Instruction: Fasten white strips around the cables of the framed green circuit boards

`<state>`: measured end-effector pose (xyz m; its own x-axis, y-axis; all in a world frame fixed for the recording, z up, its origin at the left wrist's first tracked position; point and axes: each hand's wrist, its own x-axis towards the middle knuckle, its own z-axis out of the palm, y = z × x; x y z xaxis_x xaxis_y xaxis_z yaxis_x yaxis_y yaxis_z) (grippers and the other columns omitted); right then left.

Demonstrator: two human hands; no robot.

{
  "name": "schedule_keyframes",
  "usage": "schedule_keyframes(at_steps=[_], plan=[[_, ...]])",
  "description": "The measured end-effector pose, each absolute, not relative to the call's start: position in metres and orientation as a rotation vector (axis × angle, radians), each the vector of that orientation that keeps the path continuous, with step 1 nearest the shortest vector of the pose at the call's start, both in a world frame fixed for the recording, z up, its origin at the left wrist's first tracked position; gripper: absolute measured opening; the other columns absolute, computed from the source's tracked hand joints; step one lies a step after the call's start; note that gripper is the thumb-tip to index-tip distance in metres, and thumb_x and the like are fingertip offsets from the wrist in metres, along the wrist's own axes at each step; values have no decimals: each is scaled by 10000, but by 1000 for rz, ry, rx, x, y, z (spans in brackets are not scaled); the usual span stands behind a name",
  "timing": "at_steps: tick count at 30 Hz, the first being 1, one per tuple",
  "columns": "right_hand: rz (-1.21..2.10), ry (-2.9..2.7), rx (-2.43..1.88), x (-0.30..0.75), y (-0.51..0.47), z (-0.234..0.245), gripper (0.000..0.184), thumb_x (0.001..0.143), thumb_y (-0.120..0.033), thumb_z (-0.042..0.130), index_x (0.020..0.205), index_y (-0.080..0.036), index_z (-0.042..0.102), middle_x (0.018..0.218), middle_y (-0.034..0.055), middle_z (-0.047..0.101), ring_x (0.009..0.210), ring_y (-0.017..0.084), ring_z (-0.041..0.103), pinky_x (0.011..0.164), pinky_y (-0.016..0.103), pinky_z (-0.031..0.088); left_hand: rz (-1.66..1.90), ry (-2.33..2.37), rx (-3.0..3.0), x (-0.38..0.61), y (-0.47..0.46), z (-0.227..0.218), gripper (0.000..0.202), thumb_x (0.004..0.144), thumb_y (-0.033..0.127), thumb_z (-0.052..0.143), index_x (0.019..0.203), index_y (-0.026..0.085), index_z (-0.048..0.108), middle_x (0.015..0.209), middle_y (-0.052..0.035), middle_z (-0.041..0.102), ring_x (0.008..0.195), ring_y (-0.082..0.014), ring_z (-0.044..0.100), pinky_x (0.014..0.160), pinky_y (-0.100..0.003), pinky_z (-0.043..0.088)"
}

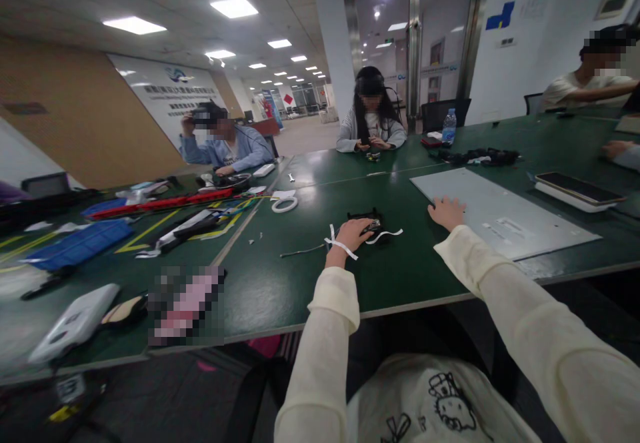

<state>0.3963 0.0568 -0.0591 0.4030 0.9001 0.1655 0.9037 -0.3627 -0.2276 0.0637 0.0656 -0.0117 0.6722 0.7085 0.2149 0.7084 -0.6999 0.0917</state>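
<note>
My left hand [351, 235] lies on a small black device [376, 217] on the green table, its fingers and thumb closed on the near side. White strips cross this wrist, and another white strip [385, 235] curls out to the right of the device. The hand hides much of the device, so its kind cannot be made out. To the right, my right hand [447, 213] rests with fingers spread at the left edge of a flat grey panel [480, 196]. It holds nothing that I can see.
A thin cord [303, 251] and a white tape roll [285, 204] lie to the left. Beyond are a blue tray [80, 244] and a white case [75, 323]. A phone on a white box [575, 193] sits right. Several people sit around the table [280, 289]; a bottle [449, 127] stands farther back.
</note>
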Motion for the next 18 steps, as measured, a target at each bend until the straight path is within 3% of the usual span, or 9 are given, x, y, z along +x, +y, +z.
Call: schedule_keyframes(at_steps=[11, 18], plan=[[-23, -1578, -2375, 397, 59, -60, 562, 940, -504, 275, 1339, -180, 502, 1408, 190, 395, 1313, 437, 302, 1006, 675, 198, 606, 1295, 2787, 65, 60, 1, 427, 938, 373, 465, 1347, 257, 504, 1376, -37, 545, 1264, -206, 487, 1071, -369, 368], [-44, -1549, -2365, 395, 55, -60, 526, 941, -482, 318, 1316, -175, 523, 1410, 189, 406, 1301, 437, 324, 998, 678, 209, 561, 1370, 2810, 67, 54, 6, 431, 929, 368, 487, 1354, 301, 494, 1409, -26, 509, 1289, -225, 446, 1070, -407, 346]])
